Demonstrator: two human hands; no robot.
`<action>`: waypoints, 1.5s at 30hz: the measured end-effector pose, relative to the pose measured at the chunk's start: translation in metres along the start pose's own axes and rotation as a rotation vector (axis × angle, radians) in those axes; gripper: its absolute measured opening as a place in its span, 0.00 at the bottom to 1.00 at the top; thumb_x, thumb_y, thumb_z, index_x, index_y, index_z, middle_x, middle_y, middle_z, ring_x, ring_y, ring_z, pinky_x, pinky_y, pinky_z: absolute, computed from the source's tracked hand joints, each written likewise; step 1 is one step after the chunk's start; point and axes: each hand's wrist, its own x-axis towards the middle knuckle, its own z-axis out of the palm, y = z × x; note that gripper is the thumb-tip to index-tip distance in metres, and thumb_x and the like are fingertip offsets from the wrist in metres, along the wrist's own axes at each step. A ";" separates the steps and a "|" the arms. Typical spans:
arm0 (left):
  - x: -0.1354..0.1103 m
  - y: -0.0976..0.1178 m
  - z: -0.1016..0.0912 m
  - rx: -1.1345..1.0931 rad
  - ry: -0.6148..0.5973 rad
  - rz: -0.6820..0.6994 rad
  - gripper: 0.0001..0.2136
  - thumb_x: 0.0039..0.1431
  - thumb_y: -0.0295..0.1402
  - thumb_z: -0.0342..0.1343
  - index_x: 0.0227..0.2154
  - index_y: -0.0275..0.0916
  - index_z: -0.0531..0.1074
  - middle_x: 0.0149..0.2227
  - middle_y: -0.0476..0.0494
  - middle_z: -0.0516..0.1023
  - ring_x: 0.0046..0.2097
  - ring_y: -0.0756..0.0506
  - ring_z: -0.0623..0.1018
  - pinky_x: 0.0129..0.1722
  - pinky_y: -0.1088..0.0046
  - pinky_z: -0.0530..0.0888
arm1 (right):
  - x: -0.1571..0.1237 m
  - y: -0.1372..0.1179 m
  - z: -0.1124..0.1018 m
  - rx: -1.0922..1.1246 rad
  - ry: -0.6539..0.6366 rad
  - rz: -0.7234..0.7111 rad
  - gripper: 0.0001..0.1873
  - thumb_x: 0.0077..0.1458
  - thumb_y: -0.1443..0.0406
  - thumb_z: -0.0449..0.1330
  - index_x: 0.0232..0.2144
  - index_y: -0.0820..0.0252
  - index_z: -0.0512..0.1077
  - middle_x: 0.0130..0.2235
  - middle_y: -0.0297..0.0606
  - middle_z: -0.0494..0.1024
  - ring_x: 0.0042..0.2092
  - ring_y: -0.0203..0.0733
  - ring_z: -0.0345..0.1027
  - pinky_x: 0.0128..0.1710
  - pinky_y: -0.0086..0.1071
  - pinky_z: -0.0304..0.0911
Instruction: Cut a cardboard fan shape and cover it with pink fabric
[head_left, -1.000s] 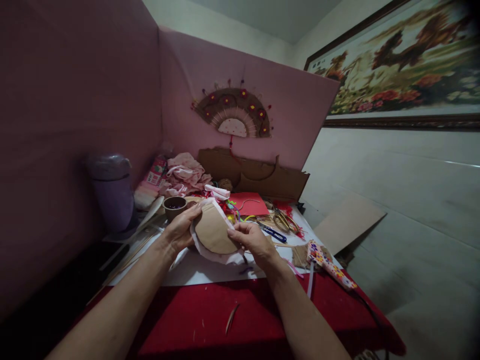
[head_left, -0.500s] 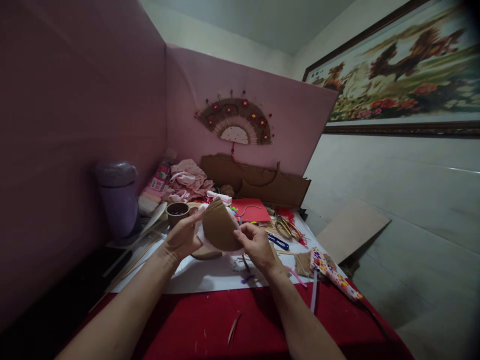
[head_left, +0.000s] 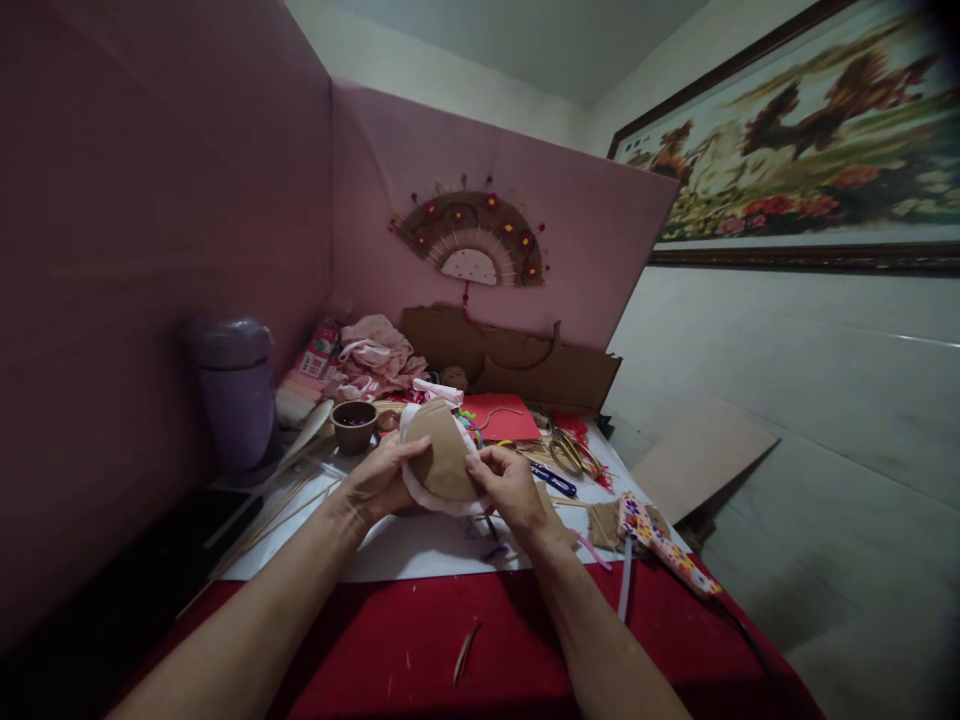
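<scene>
A half-round piece of brown cardboard (head_left: 446,460), with white cloth (head_left: 429,502) showing around its curved edge, is held up in front of me over the white sheet. My left hand (head_left: 386,475) grips its left side, thumb on the cardboard face and fingers hidden behind. At the right edge, my right hand (head_left: 510,485) pinches cloth and cardboard between thumb and fingers. Just beyond my left hand stands a brown cup (head_left: 354,430). Past the right hand lie a blue cutter (head_left: 553,480) and scissors (head_left: 566,452).
A flower-patterned glue gun (head_left: 664,545) rests at the right. Red paper (head_left: 501,416), crumpled pink cloth (head_left: 379,355) and a cardboard strip (head_left: 510,350) are farther back. A purple lidded bin (head_left: 236,400) stands left. A decorated fan (head_left: 480,235) hangs on the pink panel.
My left hand has shifted down, with its thumb now flat over the cardboard's left face. The half-round piece has turned slightly, and more white cloth shows along its left and lower edge.
</scene>
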 end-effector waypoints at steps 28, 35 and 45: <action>0.002 0.013 -0.014 0.051 -0.097 -0.119 0.27 0.48 0.19 0.56 0.53 0.32 0.64 0.37 0.36 0.80 0.41 0.38 0.78 0.50 0.55 0.68 | -0.003 -0.005 -0.002 0.025 -0.010 0.034 0.17 0.48 0.52 0.55 0.24 0.61 0.66 0.18 0.26 0.61 0.16 0.30 0.52 0.11 0.25 0.53; 0.002 0.014 -0.012 0.135 -0.107 -0.045 0.23 0.47 0.20 0.57 0.49 0.31 0.68 0.36 0.36 0.80 0.38 0.40 0.79 0.43 0.62 0.73 | -0.003 -0.004 -0.002 0.028 0.001 0.012 0.19 0.48 0.50 0.56 0.24 0.61 0.66 0.17 0.26 0.62 0.15 0.29 0.53 0.11 0.24 0.51; 0.005 0.014 -0.015 0.106 -0.123 0.024 0.28 0.47 0.20 0.58 0.54 0.36 0.65 0.37 0.38 0.80 0.39 0.41 0.79 0.42 0.63 0.75 | -0.001 -0.002 -0.004 0.146 -0.053 0.097 0.25 0.44 0.43 0.58 0.23 0.61 0.65 0.16 0.25 0.60 0.15 0.27 0.54 0.10 0.21 0.52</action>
